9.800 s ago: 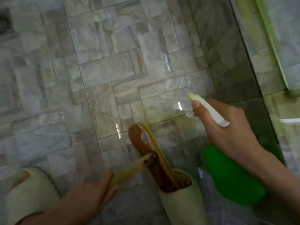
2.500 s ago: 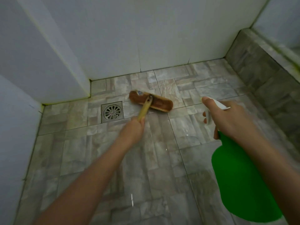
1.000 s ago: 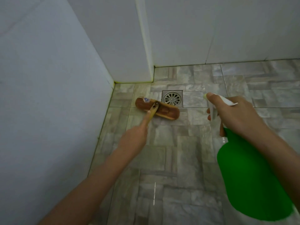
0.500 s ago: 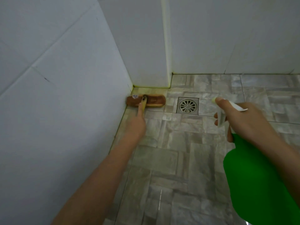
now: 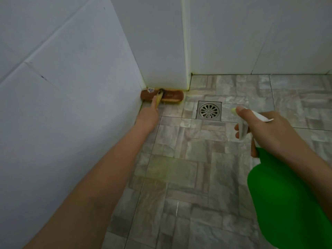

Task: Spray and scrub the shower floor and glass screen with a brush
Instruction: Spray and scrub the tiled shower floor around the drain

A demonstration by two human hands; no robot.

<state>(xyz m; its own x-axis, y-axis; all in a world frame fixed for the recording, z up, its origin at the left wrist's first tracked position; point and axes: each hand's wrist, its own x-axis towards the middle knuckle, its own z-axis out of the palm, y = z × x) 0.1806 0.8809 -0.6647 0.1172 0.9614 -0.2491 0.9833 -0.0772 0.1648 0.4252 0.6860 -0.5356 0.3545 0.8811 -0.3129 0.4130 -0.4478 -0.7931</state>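
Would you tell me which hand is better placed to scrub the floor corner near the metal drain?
Left: the left hand grips the brown scrub brush, its head in that corner; the right hand holds the green plastic spray bottle.

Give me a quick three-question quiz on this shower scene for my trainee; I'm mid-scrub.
1. True or false: the brush head lies in the corner, against the wall.
2. The right hand grips: A a sponge, B a green spray bottle, C a cloth.
3. Fill in: the floor drain lies to the brush's ___.
Key: 1 true; 2 B; 3 right.
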